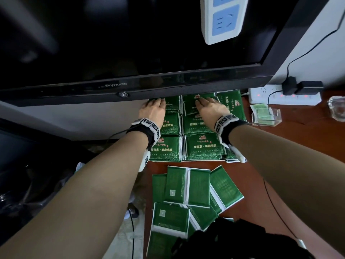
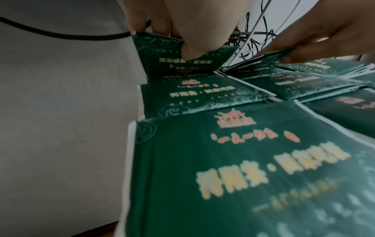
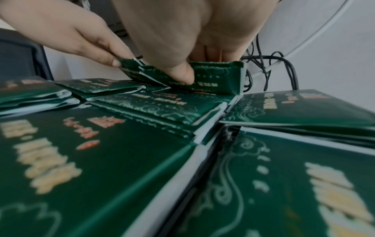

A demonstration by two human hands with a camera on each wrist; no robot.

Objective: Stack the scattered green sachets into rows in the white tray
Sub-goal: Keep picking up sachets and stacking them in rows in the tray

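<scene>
Green sachets (image 1: 203,146) lie printed side up in stacked rows under the TV's lower edge. Both hands reach to the far row. My left hand (image 1: 156,102) grips the far-left stack of sachets (image 2: 160,52), tilted up on edge, thumb in front and fingers behind. In the same way my right hand (image 1: 204,101) grips the neighbouring far stack (image 3: 219,75), with its thumb (image 3: 180,73) pressed on the front. Several loose sachets (image 1: 197,187) lie face down near me. No white tray shows itself under the sachets.
The black TV bezel (image 1: 130,85) overhangs the far row, so headroom is tight. A tangle of cables (image 3: 274,67) sits behind the stacks. At the right stand a white power strip (image 1: 283,98), a clear holder (image 1: 267,116) and a glass (image 1: 337,109). A black object (image 1: 233,240) lies at the front.
</scene>
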